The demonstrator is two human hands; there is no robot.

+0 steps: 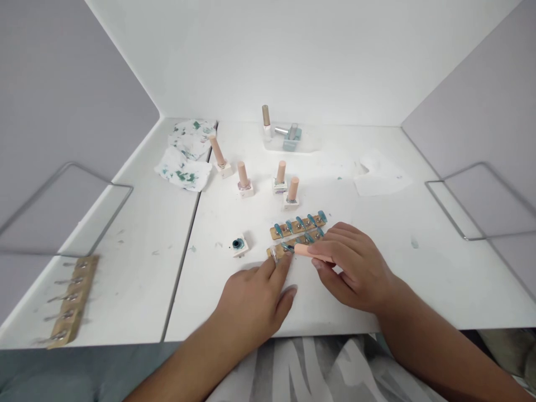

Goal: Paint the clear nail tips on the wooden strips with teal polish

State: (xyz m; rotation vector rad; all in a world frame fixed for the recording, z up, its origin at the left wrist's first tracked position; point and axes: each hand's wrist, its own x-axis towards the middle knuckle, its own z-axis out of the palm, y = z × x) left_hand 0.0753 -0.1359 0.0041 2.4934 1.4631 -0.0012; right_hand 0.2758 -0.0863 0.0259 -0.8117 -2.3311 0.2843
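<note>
Two wooden strips of nail tips lie side by side on the white table. The far strip [298, 224] carries several teal-painted tips. The near strip [280, 250] sits under my fingers. My right hand [355, 265] pinches the peach handle of a nail polish brush [307, 251], its tip at a nail on the near strip. My left hand [255, 304] rests on the table, fingers pressed on the near strip's left end. An open bottle of teal polish [239, 244] stands just left of the strips.
Several capped polish bottles [281, 178] stand behind the strips. A clear tray [293, 139] with more bottles sits at the back. Stained tissues [184, 167] lie back left, a clean tissue [379, 178] right. A spare strip with bare tips [69, 301] lies front left. Wire frames flank both sides.
</note>
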